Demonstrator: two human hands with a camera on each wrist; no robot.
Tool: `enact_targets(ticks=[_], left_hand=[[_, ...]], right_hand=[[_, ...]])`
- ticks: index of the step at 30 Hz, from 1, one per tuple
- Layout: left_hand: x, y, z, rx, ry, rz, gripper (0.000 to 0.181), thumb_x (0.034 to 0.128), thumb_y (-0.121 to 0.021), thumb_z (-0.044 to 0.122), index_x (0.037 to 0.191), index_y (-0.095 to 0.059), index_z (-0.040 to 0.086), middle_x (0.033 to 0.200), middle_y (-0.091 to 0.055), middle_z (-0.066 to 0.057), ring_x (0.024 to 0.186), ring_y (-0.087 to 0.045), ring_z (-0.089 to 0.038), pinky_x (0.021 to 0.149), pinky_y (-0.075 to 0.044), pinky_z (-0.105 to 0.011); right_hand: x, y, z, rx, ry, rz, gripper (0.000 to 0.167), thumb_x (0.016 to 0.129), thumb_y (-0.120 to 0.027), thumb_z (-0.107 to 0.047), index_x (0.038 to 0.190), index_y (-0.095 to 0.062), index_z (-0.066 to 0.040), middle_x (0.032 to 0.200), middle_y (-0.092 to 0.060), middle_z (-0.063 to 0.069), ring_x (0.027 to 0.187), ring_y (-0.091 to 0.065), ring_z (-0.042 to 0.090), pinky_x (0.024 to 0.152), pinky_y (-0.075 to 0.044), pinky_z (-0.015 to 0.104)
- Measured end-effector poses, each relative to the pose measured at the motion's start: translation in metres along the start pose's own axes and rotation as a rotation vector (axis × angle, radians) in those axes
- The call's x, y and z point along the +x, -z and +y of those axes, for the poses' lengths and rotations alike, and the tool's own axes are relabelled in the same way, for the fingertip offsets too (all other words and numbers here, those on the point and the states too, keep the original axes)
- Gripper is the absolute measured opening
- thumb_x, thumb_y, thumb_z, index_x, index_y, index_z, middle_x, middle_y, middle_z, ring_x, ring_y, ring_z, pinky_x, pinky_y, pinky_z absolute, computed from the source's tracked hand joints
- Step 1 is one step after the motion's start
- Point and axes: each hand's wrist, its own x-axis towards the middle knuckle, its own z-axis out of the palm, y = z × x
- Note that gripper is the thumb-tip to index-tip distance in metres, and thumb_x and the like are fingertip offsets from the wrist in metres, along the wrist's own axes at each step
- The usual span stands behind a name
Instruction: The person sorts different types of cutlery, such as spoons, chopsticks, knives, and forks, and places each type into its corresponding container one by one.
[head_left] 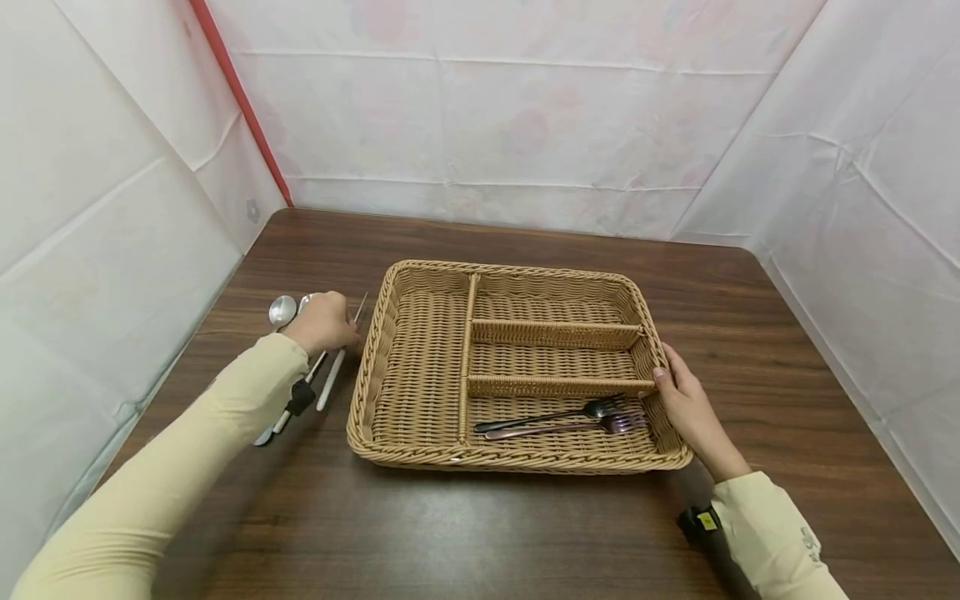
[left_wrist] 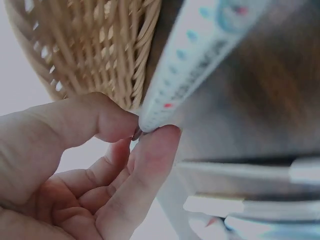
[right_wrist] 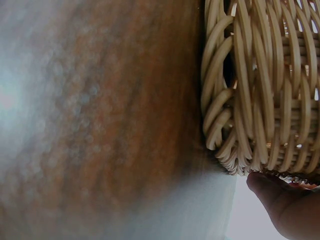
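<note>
My left hand (head_left: 324,323) is left of the wicker basket (head_left: 463,417). In the left wrist view, its thumb and fingers pinch a utensil with a white printed handle (left_wrist: 187,65). The utensil's slim metal end (head_left: 362,308) shows beyond the hand in the head view; its exact kind is unclear. A round silver spoon (head_left: 282,310) lies by that hand, with other cutlery partly hidden underneath. My right hand (head_left: 688,408) grips the basket's right rim, thumb on the edge. Inside the near right compartment lie a dark fork (head_left: 555,415) and a purplish fork (head_left: 577,427).
Wicker dividers (head_left: 555,385) split the basket into a long left section and three right ones. It stands on a dark wooden table (head_left: 465,533). Pale sheets (head_left: 510,125) hang around the back and sides, and a red strip (head_left: 240,100) runs down the back left.
</note>
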Motion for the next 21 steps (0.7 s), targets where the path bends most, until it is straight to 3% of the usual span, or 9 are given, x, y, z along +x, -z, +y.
enact_targets(ticks=[6,11,21], left_hand=[[-0.003,0.017,0.002,0.030,-0.015,0.054,0.011,0.0733,-0.068,0.004,0.062,-0.066,0.004,0.055,-0.059,-0.001,0.049,-0.053,-0.018,0.061,-0.047,-0.043],[-0.004,0.027,0.006,0.036,-0.031,0.079,0.009,0.0735,-0.067,0.002,0.065,-0.066,0.005,0.060,-0.058,-0.002,0.052,-0.048,-0.017,0.054,-0.043,-0.037],[-0.006,0.035,0.031,0.057,-0.192,0.123,0.009,0.0737,-0.060,-0.005,0.075,-0.068,-0.001,0.068,-0.061,-0.006,0.059,-0.046,-0.019,0.058,-0.041,-0.037]], right_hand=[[0.000,0.000,-0.001,-0.003,-0.007,0.000,0.055,0.105,-0.032,-0.016,0.151,-0.007,0.002,0.151,-0.014,0.032,0.137,-0.016,0.046,0.108,-0.017,0.058],[-0.001,0.000,-0.002,-0.009,-0.009,-0.005,0.056,0.105,-0.031,-0.018,0.151,-0.006,0.002,0.151,-0.013,0.032,0.137,-0.016,0.047,0.107,-0.018,0.059],[-0.001,0.000,-0.001,-0.007,-0.010,-0.001,0.056,0.105,-0.031,-0.017,0.151,-0.006,0.001,0.151,-0.014,0.032,0.138,-0.016,0.045,0.108,-0.018,0.058]])
